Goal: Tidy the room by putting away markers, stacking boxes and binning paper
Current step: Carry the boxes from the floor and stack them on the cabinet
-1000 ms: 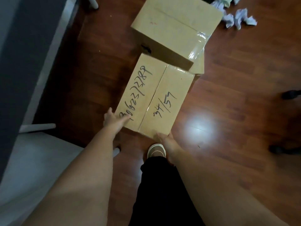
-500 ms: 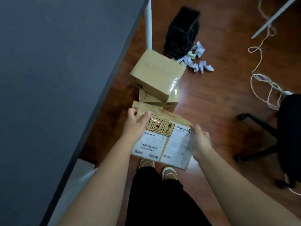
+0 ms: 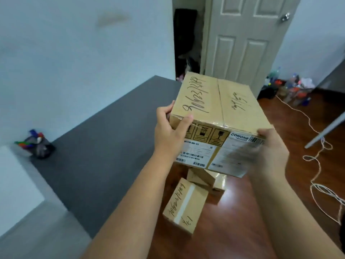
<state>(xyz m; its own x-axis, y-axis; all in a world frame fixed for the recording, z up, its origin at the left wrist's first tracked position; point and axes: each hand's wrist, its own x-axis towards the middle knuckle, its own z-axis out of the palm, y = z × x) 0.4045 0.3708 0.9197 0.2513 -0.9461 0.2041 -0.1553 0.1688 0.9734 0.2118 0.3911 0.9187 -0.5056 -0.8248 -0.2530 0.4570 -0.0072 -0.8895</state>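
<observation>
I hold a brown cardboard box [image 3: 218,116] with handwritten numbers on top and shipping labels on its near side, raised to chest height. My left hand [image 3: 170,131] grips its near left corner, thumb on the top edge. My right hand [image 3: 268,152] grips the near right corner and is blurred. Below it on the wooden floor lie a small cardboard box [image 3: 183,204] and two stacked boxes [image 3: 207,181], partly hidden by the held box. A dark pouch of coloured markers [image 3: 37,146] sits on the grey desk [image 3: 104,146] at the left.
A white panelled door [image 3: 244,43] stands ajar behind the box. Cluttered bottles and bags [image 3: 293,88] lie on the floor at the far right. A white cord [image 3: 315,165] snakes across the floor on the right, beside a slanted white table leg [image 3: 324,133].
Both hands lifted the box from the floor to chest height. My view swung up from the floor to the desk, wall and door.
</observation>
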